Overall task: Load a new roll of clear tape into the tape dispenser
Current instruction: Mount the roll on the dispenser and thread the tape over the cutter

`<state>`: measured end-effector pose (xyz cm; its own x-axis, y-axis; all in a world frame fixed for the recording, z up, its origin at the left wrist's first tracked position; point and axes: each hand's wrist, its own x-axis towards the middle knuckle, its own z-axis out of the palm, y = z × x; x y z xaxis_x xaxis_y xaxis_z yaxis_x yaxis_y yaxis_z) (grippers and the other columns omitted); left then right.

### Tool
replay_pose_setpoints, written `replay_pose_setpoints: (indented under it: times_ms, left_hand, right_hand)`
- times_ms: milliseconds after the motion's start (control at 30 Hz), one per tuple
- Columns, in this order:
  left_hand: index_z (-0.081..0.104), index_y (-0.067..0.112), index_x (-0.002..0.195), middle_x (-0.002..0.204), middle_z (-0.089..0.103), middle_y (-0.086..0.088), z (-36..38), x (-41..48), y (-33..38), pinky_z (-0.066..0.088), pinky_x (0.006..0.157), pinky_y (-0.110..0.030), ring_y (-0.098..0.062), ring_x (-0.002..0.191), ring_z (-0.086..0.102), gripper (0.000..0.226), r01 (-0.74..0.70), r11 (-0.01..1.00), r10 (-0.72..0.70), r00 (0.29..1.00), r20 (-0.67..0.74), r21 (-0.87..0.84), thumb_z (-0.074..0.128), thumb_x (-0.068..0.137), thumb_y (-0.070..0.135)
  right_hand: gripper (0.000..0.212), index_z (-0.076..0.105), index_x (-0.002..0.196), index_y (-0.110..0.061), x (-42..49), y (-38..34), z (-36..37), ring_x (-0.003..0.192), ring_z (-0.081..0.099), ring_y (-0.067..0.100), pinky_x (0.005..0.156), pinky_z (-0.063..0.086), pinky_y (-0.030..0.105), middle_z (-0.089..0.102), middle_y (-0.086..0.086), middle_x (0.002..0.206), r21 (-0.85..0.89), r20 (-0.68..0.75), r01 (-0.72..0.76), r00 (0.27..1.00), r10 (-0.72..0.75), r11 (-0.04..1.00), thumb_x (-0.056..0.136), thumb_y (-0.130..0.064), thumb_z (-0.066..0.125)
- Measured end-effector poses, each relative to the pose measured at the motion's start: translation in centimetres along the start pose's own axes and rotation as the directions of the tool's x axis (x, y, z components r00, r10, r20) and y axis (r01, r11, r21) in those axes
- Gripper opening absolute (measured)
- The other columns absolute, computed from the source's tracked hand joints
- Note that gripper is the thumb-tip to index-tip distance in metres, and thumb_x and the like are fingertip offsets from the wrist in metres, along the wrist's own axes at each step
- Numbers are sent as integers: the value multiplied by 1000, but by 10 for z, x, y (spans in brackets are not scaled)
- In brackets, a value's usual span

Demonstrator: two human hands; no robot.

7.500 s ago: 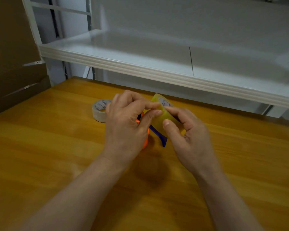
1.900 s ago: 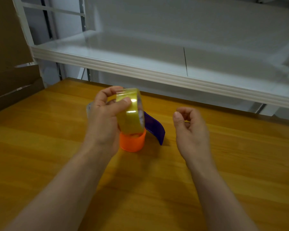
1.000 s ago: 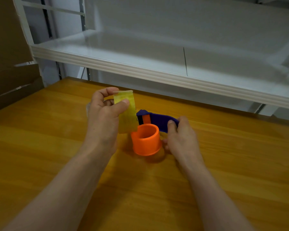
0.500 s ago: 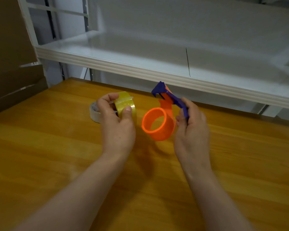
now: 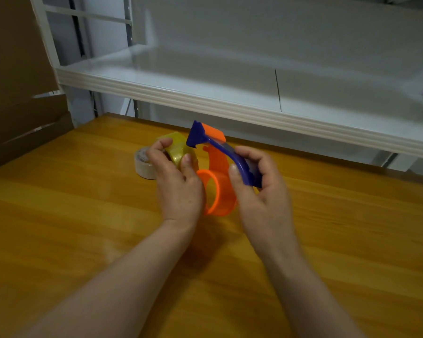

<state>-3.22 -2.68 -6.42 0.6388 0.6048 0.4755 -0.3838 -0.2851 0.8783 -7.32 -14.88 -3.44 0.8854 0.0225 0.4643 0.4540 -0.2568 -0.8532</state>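
My left hand (image 5: 178,184) grips a yellowish clear tape roll (image 5: 178,151) between thumb and fingers, held above the wooden table (image 5: 83,215). My right hand (image 5: 259,191) holds the tape dispenser (image 5: 220,167) by its blue handle, with the blue cutter head pointing up and left. The dispenser's orange hub ring hangs between my two hands, right beside the roll. Whether the roll touches the hub is hidden by my left hand.
A second, whitish tape roll (image 5: 143,164) lies on the table behind my left hand. A white shelf (image 5: 230,111) overhangs the table's far edge. Brown cardboard (image 5: 17,93) stands at the left.
My right hand picked the dispenser up off the table and tilted it, cutter upward. My left hand has brought the yellowish roll close against the orange hub.
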Motion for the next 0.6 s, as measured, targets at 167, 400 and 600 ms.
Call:
replay_pose_setpoints:
  times_ms: [167,400,600]
  left_hand:
    - [33,31,124,119,46,14,2,-2,1,58,89,-46,-29,111,64,35,-24,999,24,1000,0,-32,50,98,15]
    - [34,26,126,127,52,-6,-1,3,-3,56,78,-27,-21,102,66,38,-14,998,12,999,-31,-69,53,99,7]
    - [37,20,127,120,50,2,0,1,-4,53,83,-26,-18,105,60,37,-51,996,50,999,-6,-78,54,98,5]
  right_hand:
    - [42,60,126,-30,5,3,-13,117,63,10,85,60,27,64,-10,124,185,93,-116,991,100,976,90,-11,72]
    - [64,60,128,-27,11,6,-24,118,68,19,90,60,36,68,-6,125,372,310,-255,941,139,893,73,-6,84]
    - [43,73,97,-11,14,0,-28,90,75,22,68,63,33,78,7,103,587,324,-434,900,293,684,76,-49,76]
